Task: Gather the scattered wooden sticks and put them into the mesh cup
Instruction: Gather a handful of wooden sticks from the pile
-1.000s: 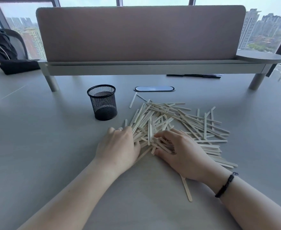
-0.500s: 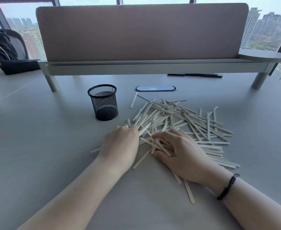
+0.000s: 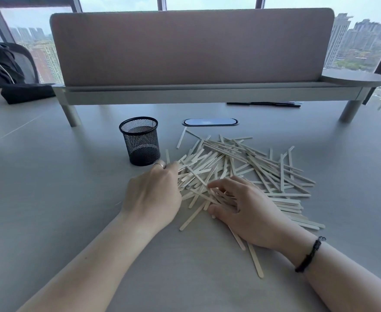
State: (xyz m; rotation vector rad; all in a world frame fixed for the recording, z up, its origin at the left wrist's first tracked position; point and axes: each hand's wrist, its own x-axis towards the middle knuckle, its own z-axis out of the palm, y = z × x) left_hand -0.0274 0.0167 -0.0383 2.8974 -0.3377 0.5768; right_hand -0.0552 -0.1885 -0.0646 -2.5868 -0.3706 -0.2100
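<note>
A loose heap of wooden sticks (image 3: pixel 241 167) lies spread over the grey table (image 3: pixel 50 210), with a few strays trailing toward the near edge under the right wrist. The black mesh cup (image 3: pixel 140 141) stands upright just left of the heap, its mouth open; whether anything lies inside cannot be told. The left hand (image 3: pixel 153 197) rests palm-down at the heap's left edge, fingers curled against the sticks, a ring on one finger; whether it grips any cannot be told. The right hand (image 3: pixel 245 210), a black cord bracelet (image 3: pixel 310 255) on its wrist, has its fingers bent and half-closed around several sticks at the heap's near side.
</note>
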